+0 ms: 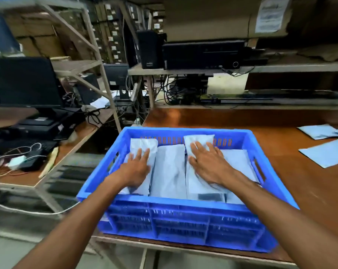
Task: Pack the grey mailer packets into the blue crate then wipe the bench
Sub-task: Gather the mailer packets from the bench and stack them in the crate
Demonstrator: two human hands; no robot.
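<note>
The blue crate [183,220] stands at the near left corner of the brown bench [280,140]. Several grey mailer packets lie side by side inside it, among them a middle packet [169,171]. My left hand [136,168] lies flat with straight fingers on the left packet [145,145]. My right hand [209,162] presses flat on the right packet [198,139]. More grey mailer packets [327,154] lie loose on the bench at the far right, apart from the crate.
A shelf at the back carries a black computer case [203,54] and a speaker [147,48]. A side table on the left holds a monitor [24,80], cables and a white charger [17,162]. Cardboard boxes fill the racks behind.
</note>
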